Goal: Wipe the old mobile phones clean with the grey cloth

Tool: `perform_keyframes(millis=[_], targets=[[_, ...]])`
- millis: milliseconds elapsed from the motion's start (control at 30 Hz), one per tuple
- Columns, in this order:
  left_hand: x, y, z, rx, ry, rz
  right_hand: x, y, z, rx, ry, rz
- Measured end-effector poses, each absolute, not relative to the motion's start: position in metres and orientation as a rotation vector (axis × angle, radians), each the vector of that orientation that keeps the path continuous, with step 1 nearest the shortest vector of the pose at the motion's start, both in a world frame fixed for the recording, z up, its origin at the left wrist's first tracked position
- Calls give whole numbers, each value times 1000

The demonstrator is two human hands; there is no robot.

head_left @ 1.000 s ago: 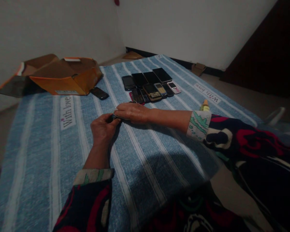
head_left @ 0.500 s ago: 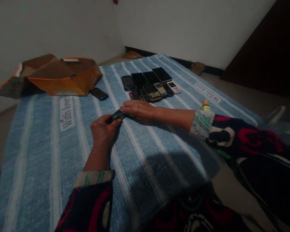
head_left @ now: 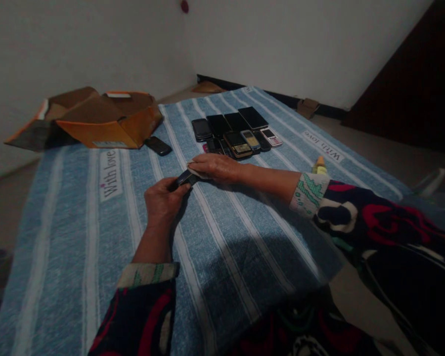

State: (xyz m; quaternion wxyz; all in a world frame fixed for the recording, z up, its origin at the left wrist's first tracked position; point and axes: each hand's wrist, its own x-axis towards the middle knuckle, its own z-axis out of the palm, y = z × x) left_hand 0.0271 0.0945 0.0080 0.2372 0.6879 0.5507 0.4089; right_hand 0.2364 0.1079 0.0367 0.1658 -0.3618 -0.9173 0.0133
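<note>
My left hand (head_left: 165, 198) is closed around one end of a dark mobile phone (head_left: 182, 179), held tilted just above the striped cloth. My right hand (head_left: 217, 168) is pressed over the phone's other end, its fingers curled round a thin pale cloth (head_left: 193, 170) that mostly hides under them. Beyond the right hand lies a group of several phones, among them a black smartphone (head_left: 252, 117), a gold-edged keypad phone (head_left: 238, 145), a grey-blue phone (head_left: 249, 140) and a white phone (head_left: 272, 138). A single black phone (head_left: 158, 146) rests apart, beside the box.
An opened orange cardboard box (head_left: 107, 133) with flaps spread stands at the back left. Blue-and-white striped cloth (head_left: 66, 237) covers the surface. A small yellow bottle with an orange tip (head_left: 319, 165) is beyond my right forearm. Walls rise behind; a dark panel (head_left: 400, 89) is at right.
The view has shifted slightly, so the box, phones and cloth appear a little further right and lower. Both hands keep their hold on the phone, with the right hand still over its far end.
</note>
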Motion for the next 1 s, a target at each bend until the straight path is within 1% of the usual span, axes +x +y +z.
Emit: perform_keyframes(millis=[167, 300, 600, 867, 1000], targets=[[24, 96, 5, 1860, 1537, 1094, 246, 113, 28, -1127, -2381, 262], [22, 94, 7, 1876, 1549, 1041, 234, 112, 26, -1137, -2225, 317], [22, 88, 12, 1841, 1538, 1063, 213, 110, 29, -1189, -2090, 261], [16, 84, 12, 1964, 1491, 1006, 175, 83, 20, -1330, -2084, 168], [15, 82, 15, 1998, 1483, 996, 155, 67, 22, -1201, -2164, 30]])
